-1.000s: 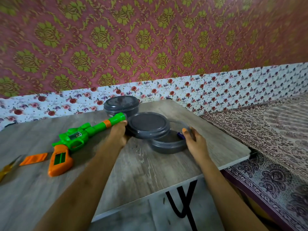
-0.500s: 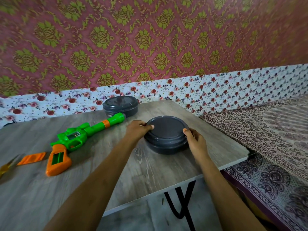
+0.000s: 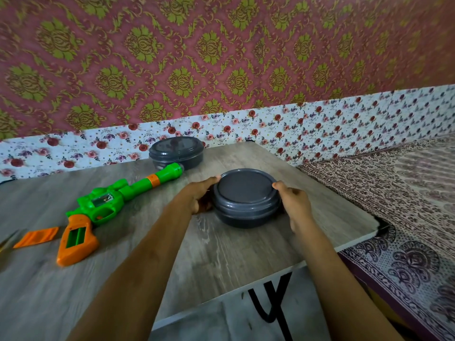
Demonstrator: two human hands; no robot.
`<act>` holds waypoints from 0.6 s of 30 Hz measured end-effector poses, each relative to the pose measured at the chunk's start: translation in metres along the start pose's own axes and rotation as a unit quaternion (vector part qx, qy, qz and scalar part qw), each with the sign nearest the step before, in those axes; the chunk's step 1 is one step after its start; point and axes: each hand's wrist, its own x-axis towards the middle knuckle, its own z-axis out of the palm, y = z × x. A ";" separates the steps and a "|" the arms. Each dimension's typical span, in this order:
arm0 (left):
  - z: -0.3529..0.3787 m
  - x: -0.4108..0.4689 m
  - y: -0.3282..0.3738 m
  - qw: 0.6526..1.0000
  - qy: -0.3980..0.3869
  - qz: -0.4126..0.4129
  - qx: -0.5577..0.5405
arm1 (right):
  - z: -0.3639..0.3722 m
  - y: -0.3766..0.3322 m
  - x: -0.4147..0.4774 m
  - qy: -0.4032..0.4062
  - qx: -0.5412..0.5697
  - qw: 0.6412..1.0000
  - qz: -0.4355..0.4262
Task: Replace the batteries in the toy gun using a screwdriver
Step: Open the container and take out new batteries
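A green and orange toy gun (image 3: 103, 205) lies on the wooden table (image 3: 221, 262), its grip compartment open and showing green inside. The orange battery cover (image 3: 37, 237) lies to its left, and a yellowish tool tip (image 3: 6, 242) shows at the left edge. A round grey container (image 3: 246, 200) with its lid on sits at mid table. My left hand (image 3: 199, 195) grips its left side and my right hand (image 3: 293, 203) grips its right side, thumbs on the lid's rim.
A second closed grey container (image 3: 176, 153) stands at the back near the gun's muzzle. The table's right corner (image 3: 376, 225) meets a patterned bedspread (image 3: 406, 205). A floral wall runs behind. A black table leg (image 3: 270, 306) shows below the front edge.
A second ago my left hand held the lid off to the side of the open container. The lid now sits on the container, with both hands around it.
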 end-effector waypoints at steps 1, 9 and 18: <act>0.001 0.003 0.000 1.000 0.000 -0.005 -0.011 | 0.000 0.000 0.003 0.003 0.004 1.000 0.001; 0.010 0.024 -0.010 0.998 0.054 0.022 -0.038 | 0.004 0.008 0.011 0.034 -0.104 0.990 -0.090; 0.006 0.012 -0.018 0.981 0.132 0.140 0.036 | 0.007 0.006 0.006 -0.010 -0.187 0.972 -0.138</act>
